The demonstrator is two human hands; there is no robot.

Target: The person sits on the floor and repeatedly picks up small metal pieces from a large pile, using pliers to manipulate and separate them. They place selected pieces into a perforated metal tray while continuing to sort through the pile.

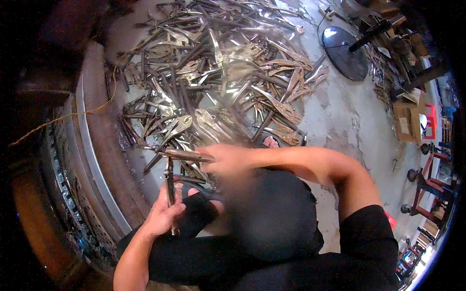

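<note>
**Mostly metal, bright and dull**

The heaped pliers (217, 53) are metal, some glossy silver, others dull and brownish. The upright tool (170, 186) is smooth, shiny metal. The floor (315, 116) looks smooth in places, rough and scuffed elsewhere. The round disc (342, 56) is glossy, the carton (405, 121) matt cardboard, the sleeve (371, 237) matt cloth.

A yellow cord (74, 114) is draped across the grimy brown structure (112, 155) at the left. On the stained grey floor (361, 131), a round, glossy black base (341, 60) is seen at upper right. Farther right, a cardboard box (406, 123) is placed beside a red stool (431, 128); nearer, a dark red frame (426, 186) is fitted with black casters.
</note>
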